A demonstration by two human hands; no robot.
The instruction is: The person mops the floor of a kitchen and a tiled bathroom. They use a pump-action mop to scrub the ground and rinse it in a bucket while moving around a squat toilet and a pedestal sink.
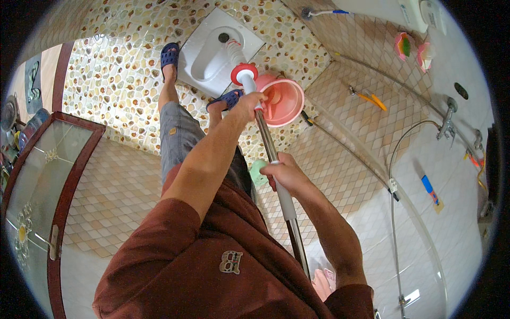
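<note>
A long mop with a metal pole [267,137] runs from beside my right side towards the floor. My left hand [254,104] is closed around its upper white part, just below the red collar [244,74]. Farther down the pole, my right hand [286,173] grips the white plastic sleeve [284,201]. Beyond the collar, the ribbed white end [236,52] overlaps the white squat toilet [207,73] in view, close to its dark drain hole [224,38]. Whether it touches the pan I cannot tell.
Beside the toilet stands a pink bucket [293,99] with a pink scoop inside. A green plastic object [258,173] lies behind my right hand. On the right wall are a faucet [448,119], a hose [394,239] and orange-handled tool [372,100]. A framed glass door [75,167] stands left.
</note>
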